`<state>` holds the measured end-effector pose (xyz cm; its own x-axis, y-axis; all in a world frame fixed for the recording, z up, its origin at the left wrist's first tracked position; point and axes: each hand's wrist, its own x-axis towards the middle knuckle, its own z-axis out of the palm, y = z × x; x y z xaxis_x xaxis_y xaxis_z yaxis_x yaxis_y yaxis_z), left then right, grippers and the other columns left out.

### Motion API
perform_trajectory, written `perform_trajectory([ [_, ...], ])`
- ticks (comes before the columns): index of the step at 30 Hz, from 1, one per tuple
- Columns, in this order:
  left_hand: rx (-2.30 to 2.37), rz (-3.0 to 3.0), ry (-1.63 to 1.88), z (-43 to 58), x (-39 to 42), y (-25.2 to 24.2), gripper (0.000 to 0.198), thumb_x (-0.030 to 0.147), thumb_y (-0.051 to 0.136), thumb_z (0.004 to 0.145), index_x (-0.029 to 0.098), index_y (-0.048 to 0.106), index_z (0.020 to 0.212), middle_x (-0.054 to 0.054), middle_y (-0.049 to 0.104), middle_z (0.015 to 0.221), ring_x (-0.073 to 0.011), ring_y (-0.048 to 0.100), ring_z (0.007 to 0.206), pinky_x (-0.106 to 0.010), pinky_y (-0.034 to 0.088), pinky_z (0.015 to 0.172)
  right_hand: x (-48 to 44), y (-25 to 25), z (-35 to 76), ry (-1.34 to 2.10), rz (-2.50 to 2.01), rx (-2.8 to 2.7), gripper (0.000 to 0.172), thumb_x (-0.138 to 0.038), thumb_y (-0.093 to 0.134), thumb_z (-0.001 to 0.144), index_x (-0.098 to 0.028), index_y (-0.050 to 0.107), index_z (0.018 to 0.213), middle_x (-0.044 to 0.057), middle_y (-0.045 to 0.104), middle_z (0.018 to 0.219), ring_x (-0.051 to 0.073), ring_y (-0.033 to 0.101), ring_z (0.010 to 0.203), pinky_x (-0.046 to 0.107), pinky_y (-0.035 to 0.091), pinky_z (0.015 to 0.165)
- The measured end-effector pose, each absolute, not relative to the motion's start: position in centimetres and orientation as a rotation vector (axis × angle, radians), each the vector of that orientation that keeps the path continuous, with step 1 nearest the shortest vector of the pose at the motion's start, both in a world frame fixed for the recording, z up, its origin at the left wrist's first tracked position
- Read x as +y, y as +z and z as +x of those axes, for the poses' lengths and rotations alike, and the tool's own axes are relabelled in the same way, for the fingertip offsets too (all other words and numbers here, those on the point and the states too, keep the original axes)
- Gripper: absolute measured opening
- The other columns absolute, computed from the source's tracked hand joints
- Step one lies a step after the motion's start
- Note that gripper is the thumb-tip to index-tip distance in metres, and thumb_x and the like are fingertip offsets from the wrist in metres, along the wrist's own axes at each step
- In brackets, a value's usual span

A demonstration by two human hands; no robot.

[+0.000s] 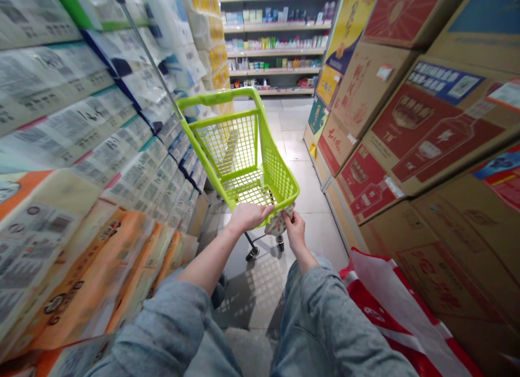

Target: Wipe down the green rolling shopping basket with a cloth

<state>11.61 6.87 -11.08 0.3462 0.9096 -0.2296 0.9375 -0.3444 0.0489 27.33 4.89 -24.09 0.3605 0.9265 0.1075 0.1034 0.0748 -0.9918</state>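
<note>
A lime-green plastic shopping cart point(280, 157) with grid walls stands in front of me on small black casters. My left hand point(251, 215) is closed over the cart's near rim, its fingers on the green edge. A patterned cloth point(278, 221), pale with reddish and dark spots, hangs against the outside of that rim. My right hand point(295, 228) pinches the cloth at the rim's right corner. A thin metal pole point(148, 52) rises from the cart's far left corner.
Wrapped paper packs point(81, 117) are stacked along the left, orange ones point(93, 274) nearest. Cardboard boxes point(442, 122) line the right. A red and white bag point(406, 312) sits by my right arm. Shelves of small products point(280, 52) close off the aisle's far end.
</note>
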Motion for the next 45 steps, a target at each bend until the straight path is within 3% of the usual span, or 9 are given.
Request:
perform_trajectory([
  [5, 1.695, 2.448, -0.267, 10.8, 6.9, -11.0, 0.079, 0.066, 0.001, 0.087, 0.027, 0.07, 0.095, -0.007, 0.072, 0.095, -0.0241, 0.066, 0.09, -0.031, 0.046, 0.076, 4.6, -23.4, 27.9, 0.924, -1.329, -1.099, 0.032, -0.048, 0.06, 0.075, -0.016, 0.057, 0.069, -0.002, 0.056, 0.063, 0.012, 0.046, 0.06, 0.024, 0.038, 0.058],
  [15, 1.59, 2.489, -0.286, 10.3, 7.1, -10.8, 0.065, 0.062, 0.008, 0.09, 0.033, 0.064, 0.106, -0.002, 0.071, 0.099, -0.0215, 0.066, 0.088, -0.027, 0.044, 0.07, 7.6, -23.9, 28.4, 0.909, -1.167, -0.804, 0.035, -0.045, 0.063, 0.072, -0.017, 0.055, 0.091, 0.001, 0.061, 0.08, 0.015, 0.055, 0.073, 0.027, 0.045, 0.068],
  [21, 1.505, 2.471, -0.272, 11.3, 7.8, -10.8, 0.068, 0.063, 0.012, 0.09, 0.024, 0.067, 0.091, -0.007, 0.071, 0.089, -0.0218, 0.065, 0.083, -0.027, 0.043, 0.067, 8.9, -24.4, 28.7, 0.948, -1.198, -0.828, 0.029, -0.042, 0.061, 0.068, -0.019, 0.052, 0.083, -0.002, 0.059, 0.073, 0.014, 0.053, 0.067, 0.027, 0.044, 0.064],
  [26, 1.505, 2.591, -0.263, 12.4, 8.1, -11.3, 0.066, 0.064, 0.013, 0.089, 0.023, 0.064, 0.091, -0.007, 0.07, 0.082, -0.0226, 0.065, 0.078, -0.028, 0.041, 0.065, 8.7, -23.4, 29.5, 0.886, -1.302, -0.956, 0.02, -0.036, 0.058, 0.066, -0.019, 0.054, 0.075, -0.003, 0.057, 0.065, 0.014, 0.049, 0.062, 0.026, 0.041, 0.059],
  [35, 1.526, 2.594, -0.271, 12.1, 8.4, -11.8, 0.07, 0.063, 0.006, 0.09, 0.022, 0.063, 0.086, -0.007, 0.069, 0.082, -0.0222, 0.064, 0.079, -0.027, 0.04, 0.063, 8.4, -23.4, 29.3, 1.201, -1.082, -0.461, 0.028, -0.043, 0.064, 0.063, -0.018, 0.06, 0.076, -0.002, 0.062, 0.064, 0.014, 0.055, 0.058, 0.027, 0.046, 0.058],
  [41, 1.57, 2.593, -0.288, 12.8, 8.8, -12.0, 0.069, 0.062, 0.006, 0.09, 0.023, 0.063, 0.089, -0.008, 0.07, 0.086, -0.0231, 0.065, 0.08, -0.028, 0.042, 0.066, 7.9, -23.2, 29.9, 1.005, -1.078, -0.802, 0.032, -0.042, 0.066, 0.07, -0.017, 0.064, 0.09, 0.002, 0.068, 0.083, 0.016, 0.059, 0.073, 0.029, 0.047, 0.072],
  [45, 1.587, 2.586, -0.273, 13.1, 8.9, -11.9, 0.069, 0.061, 0.005, 0.091, 0.023, 0.063, 0.091, -0.007, 0.07, 0.087, -0.0221, 0.065, 0.082, -0.028, 0.043, 0.069, 7.9, -22.9, 29.7, 0.879, -1.201, -0.965, 0.036, -0.043, 0.062, 0.074, -0.018, 0.061, 0.1, 0.003, 0.067, 0.087, 0.017, 0.058, 0.074, 0.028, 0.046, 0.069],
])
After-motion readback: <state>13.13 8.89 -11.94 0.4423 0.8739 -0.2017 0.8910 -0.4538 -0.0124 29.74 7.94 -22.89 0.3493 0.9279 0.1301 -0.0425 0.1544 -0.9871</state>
